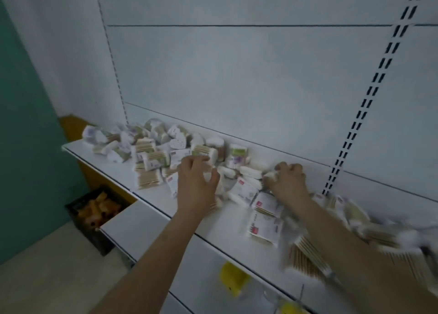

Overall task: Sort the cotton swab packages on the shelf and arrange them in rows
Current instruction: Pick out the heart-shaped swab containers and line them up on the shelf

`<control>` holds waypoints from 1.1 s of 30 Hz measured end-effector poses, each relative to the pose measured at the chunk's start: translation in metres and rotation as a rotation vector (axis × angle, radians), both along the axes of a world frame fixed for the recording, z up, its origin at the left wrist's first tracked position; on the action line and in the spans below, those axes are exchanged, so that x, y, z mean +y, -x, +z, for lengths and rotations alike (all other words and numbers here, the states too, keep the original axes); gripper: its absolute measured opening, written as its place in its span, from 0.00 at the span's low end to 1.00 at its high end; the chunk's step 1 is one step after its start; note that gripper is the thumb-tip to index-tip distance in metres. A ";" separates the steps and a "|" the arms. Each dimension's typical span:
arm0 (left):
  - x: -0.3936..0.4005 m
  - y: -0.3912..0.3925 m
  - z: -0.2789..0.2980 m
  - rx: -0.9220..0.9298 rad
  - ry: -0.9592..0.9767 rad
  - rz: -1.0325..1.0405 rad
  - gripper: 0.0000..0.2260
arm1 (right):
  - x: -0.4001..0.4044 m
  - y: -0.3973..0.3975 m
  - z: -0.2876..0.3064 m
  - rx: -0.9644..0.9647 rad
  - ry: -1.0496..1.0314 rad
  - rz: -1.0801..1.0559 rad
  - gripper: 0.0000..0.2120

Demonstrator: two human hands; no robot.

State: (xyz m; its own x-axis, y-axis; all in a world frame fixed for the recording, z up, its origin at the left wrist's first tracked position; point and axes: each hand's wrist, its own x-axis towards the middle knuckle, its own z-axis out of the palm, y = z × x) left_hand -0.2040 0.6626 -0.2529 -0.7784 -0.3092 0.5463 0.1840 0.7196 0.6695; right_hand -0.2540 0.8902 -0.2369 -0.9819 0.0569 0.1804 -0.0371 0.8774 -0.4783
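Observation:
Many cotton swab packages lie in a loose heap (151, 147) along the white shelf (151, 202). Flat packs with red labels (266, 221) lie near the front edge, and more packs (355, 233) are spread to the right, blurred. My left hand (196, 183) rests over the middle of the pile, fingers curled around a white-ended package (213, 173). My right hand (288, 180) presses down near the back wall, fingers closed on a small white package (270, 175). The whole frame is blurred by motion.
A white back panel (237, 76) with a slotted upright (369, 95) rises behind the shelf. Below to the left a dark crate (94, 209) holds orange items. Yellow tags (232, 278) hang under the shelf edge. A green wall (21, 124) stands at the left.

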 end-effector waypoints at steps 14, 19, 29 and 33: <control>-0.031 0.080 0.016 -0.102 -0.016 0.049 0.27 | -0.011 0.006 -0.009 0.016 -0.168 -0.012 0.24; -0.005 0.026 0.050 0.121 -0.320 -0.274 0.19 | -0.003 -0.025 0.016 0.258 -0.034 0.007 0.22; 0.188 -0.051 0.040 -0.288 -0.739 -0.950 0.19 | 0.124 -0.143 0.095 0.567 0.517 -0.195 0.17; 0.288 -0.081 0.034 -0.635 -0.860 -1.071 0.38 | 0.202 -0.215 0.113 0.593 0.815 -0.347 0.10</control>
